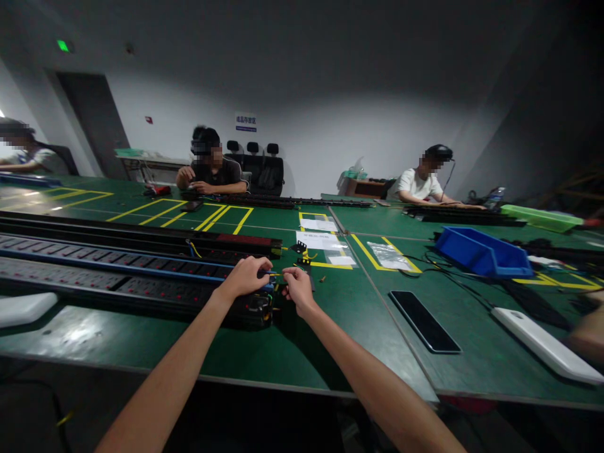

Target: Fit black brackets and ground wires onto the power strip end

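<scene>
My left hand (248,277) rests over the end of a long black power strip (165,292), its thumb and fingers closed on a thin yellow-green wire (274,274). Just to the right, my right hand (299,289) is pinched close to the wire's tip. What sits between its fingertips is too small to make out. More wires show at the strip's open end under my left hand. Several such strips lie side by side to the left, one with a blue edge. Black perforated end brackets (301,246) lie beyond my right hand, with a small brass-coloured piece (323,279) nearby.
A phone (425,321) and a white power bank (542,343) lie to the right, with black cables. Farther off are a blue bin (481,251), a green tray (542,217) and paper sheets (321,240). Several people sit around the green table (340,352); one arm shows at the right edge.
</scene>
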A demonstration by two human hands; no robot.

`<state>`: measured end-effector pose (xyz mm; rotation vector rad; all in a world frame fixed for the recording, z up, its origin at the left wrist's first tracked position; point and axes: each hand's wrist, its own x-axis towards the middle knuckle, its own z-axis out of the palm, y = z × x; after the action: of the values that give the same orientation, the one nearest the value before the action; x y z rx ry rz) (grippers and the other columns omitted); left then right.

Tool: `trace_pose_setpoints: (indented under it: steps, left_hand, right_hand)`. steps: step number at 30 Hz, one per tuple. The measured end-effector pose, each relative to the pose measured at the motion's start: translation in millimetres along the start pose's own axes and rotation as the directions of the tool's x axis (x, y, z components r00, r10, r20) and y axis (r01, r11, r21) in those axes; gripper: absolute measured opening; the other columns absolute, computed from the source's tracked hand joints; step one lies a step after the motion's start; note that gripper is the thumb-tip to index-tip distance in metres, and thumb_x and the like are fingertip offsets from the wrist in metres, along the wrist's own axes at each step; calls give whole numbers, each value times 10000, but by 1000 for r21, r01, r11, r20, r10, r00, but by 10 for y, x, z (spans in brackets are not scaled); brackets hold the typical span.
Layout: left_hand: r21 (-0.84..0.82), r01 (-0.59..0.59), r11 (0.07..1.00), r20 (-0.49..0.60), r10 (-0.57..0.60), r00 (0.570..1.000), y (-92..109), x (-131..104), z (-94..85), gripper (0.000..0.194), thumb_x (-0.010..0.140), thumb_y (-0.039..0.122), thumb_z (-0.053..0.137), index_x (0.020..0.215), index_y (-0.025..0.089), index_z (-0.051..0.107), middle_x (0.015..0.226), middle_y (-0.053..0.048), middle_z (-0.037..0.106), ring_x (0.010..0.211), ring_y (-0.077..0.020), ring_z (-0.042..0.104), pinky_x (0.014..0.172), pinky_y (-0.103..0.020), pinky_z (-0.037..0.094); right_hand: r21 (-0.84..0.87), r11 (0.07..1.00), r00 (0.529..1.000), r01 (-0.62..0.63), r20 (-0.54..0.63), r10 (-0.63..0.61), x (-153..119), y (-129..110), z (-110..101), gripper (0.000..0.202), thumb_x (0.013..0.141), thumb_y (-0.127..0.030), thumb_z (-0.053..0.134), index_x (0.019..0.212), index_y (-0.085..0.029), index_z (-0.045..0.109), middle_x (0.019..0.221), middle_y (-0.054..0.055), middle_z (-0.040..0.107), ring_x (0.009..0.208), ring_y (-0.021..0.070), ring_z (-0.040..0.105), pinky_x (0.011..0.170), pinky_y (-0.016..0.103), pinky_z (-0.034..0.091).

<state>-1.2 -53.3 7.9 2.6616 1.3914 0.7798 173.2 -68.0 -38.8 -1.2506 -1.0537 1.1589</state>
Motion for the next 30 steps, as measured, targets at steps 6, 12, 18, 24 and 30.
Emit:
trace_pose_setpoints:
  steps: [6,12,18,24,30]
  left_hand:
    - [15,-7,1000,24,7,1000,-29,7,20,175,831,258,603,960,241,719,965,-11,757,935,-212,677,879,-314,478]
    - [21,-4,1000,29,4,1000,-11,8,2,117,828,262,607,902,237,694,907,-10,737,902,-212,662,851,-312,464]
    - [43,-14,999,37,12,999,-26,9,18,114,856,282,595,868,233,698,919,-16,740,917,-215,651,870,-320,449]
    - [60,-20,998,45,17,999,-30,4,29,245,913,401,577,881,238,758,1011,-38,759,990,-234,649,917,-344,444]
    - [77,-14,997,52,10,999,-43,7,44,254,915,383,566,885,235,770,1020,-36,766,993,-237,652,905,-352,449]
  right_hand:
    - [-25,999,999,25,-37,-26,19,36,-4,169,820,-175,487,927,-181,618,598,-65,533,382,90,503,323,172,310]
    - [-69,997,999,24,-39,-27,24,46,-7,207,828,-156,440,916,-186,624,544,-65,510,390,104,498,331,173,306]
    - [-78,997,1000,17,-22,-19,14,37,0,195,830,-177,453,915,-181,628,569,-55,533,397,100,506,329,170,326]
    - [-56,998,1000,16,27,-15,1,38,17,184,838,-191,470,940,-170,622,664,-30,587,404,101,537,327,182,361]
    - [-37,998,995,43,89,-39,-2,44,29,171,841,-202,486,953,-162,609,691,-31,589,403,97,537,329,184,369]
